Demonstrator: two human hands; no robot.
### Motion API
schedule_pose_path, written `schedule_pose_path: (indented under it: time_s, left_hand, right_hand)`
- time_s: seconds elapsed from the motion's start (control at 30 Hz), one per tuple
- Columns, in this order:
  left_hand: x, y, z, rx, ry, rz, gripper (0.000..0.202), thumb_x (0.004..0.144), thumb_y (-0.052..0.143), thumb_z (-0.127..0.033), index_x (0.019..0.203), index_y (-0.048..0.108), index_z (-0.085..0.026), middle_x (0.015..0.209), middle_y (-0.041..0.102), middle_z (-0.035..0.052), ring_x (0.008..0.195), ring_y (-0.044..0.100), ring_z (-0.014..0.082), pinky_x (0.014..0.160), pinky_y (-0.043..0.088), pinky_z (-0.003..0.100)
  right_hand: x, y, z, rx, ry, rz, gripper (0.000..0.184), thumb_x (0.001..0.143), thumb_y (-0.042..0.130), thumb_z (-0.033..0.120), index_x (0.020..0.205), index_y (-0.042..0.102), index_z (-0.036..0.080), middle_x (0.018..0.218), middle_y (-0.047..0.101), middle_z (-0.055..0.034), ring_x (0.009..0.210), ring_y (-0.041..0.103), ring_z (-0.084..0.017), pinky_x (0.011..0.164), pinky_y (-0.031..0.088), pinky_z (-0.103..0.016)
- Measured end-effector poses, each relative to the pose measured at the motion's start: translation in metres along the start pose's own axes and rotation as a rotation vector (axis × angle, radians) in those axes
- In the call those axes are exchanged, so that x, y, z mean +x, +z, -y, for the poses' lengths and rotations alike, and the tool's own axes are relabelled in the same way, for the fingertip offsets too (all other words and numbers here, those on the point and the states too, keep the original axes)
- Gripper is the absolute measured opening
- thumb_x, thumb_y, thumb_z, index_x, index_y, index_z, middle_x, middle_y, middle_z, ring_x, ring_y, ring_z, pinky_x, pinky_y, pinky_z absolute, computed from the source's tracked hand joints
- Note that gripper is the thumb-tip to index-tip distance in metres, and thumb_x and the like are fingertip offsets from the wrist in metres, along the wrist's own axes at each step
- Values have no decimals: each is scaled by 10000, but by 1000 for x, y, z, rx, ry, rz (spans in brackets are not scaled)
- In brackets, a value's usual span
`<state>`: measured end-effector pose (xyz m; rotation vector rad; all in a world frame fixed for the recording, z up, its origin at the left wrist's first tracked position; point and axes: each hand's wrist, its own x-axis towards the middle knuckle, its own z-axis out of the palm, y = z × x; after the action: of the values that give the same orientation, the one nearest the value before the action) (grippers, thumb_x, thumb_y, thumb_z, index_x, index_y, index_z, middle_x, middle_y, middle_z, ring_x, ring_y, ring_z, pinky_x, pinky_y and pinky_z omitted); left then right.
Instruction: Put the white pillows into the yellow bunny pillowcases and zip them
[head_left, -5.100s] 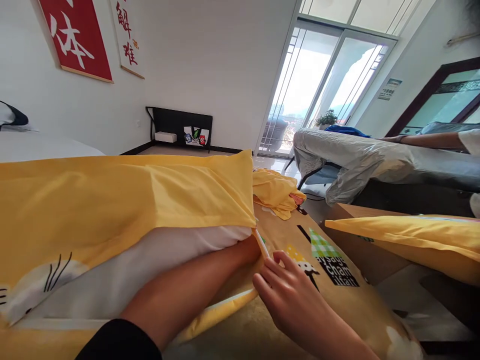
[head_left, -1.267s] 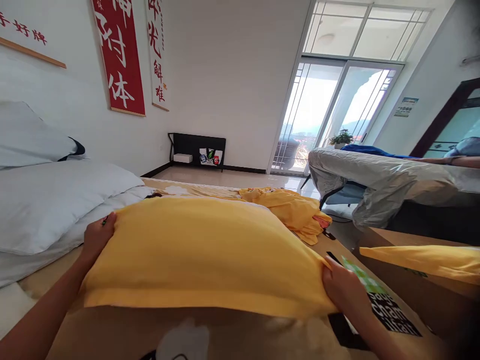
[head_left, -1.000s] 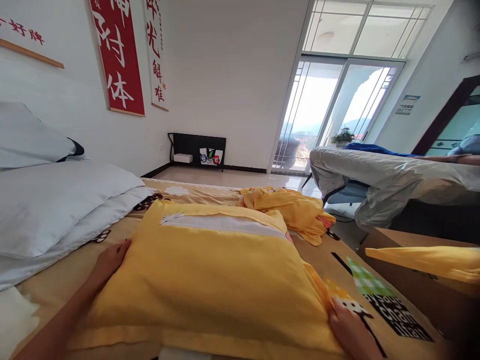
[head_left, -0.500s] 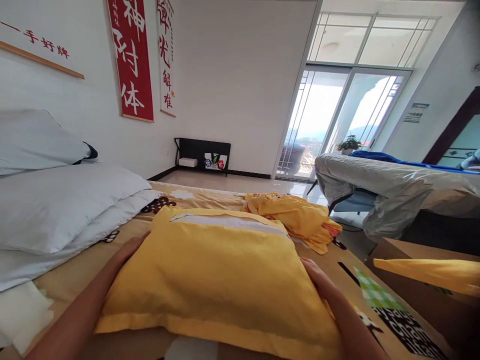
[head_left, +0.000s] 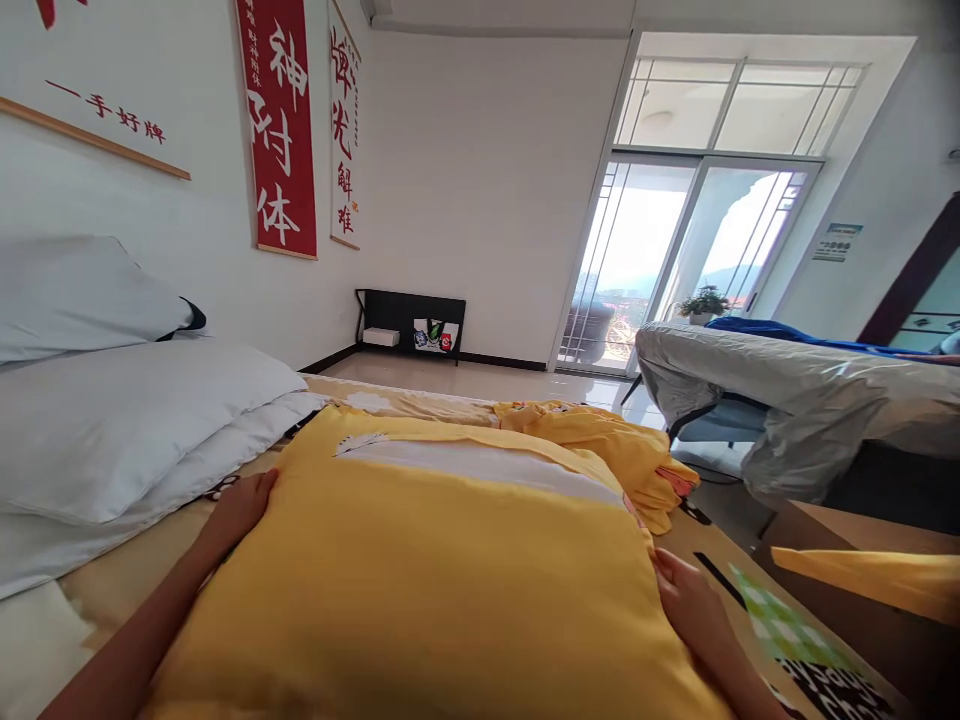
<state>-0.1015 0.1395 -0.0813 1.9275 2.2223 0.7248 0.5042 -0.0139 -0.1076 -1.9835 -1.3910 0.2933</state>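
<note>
A person's two bare hands flanked a plump yellow pillow (head_left: 420, 570) on a bed spread with a tan patterned sheet (head_left: 139, 560), in a bright, white-walled room. The left hand (head_left: 238, 508) was closed on the pillow's left edge, its fingertips against the yellow fabric, while the right hand (head_left: 690, 600) was clamped on the edge opposite, its fingers curled at the side; the two stood well apart, with the pillow's full width between them. The pillow lay directly before the wearer, its near end running out of view, and a white strip (head_left: 487, 468) stretched across its far part beneath a yellow border. Just beyond its far right corner sat a crumpled heap of yellow cloth (head_left: 600, 435). White pillows (head_left: 135, 425) were piled along the left side of the bed. At right, a flat yellow piece (head_left: 877, 575) rested over a cardboard box (head_left: 877, 525), near a table draped in clear plastic (head_left: 750, 360) with a blue cloth (head_left: 787, 332) on top. A red scroll (head_left: 283, 150) with white characters hung on the left wall, a low black shelf (head_left: 405, 302) stood in the corner, and daylight came through a sliding glass door (head_left: 643, 220).
</note>
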Motion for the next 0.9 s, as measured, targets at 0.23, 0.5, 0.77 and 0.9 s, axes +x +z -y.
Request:
schedule_pose_path:
  time_s: [0.23,0.5,0.77,0.9]
  left_hand:
    - [-52,43,14,-9,-106,172,678,941,85,-512,1043,647,-147,1001,720,191,959,669,344,767,482,409]
    - [-51,-34,-20,174,3,86,497,884,267,-402,1105,626,-138,1070,698,176,979,654,333,794,480,421]
    - [-89,-68,-170,-193,844,223,478,950,320,-502,1217,618,-240,1285,630,40,1225,525,244,1080,346,317]
    - [-96,-20,-178,-191,761,277,432,958,296,-452,988,664,-227,1036,687,101,996,605,254,903,453,343]
  right_hand:
    - [-50,39,-26,-328,154,137,437,923,190,362,954,607,234,961,736,-146,901,699,-303,691,474,-364]
    - [-32,-18,-4,-496,47,-34,332,890,332,305,932,642,193,929,714,-161,881,694,-308,743,496,-398]
    - [-33,-30,127,-98,-609,-203,380,916,386,482,927,681,242,999,719,-82,982,638,-239,917,451,-352]
    - [-39,22,121,81,-465,67,398,932,365,493,873,676,251,934,727,-44,894,645,-212,812,486,-297]
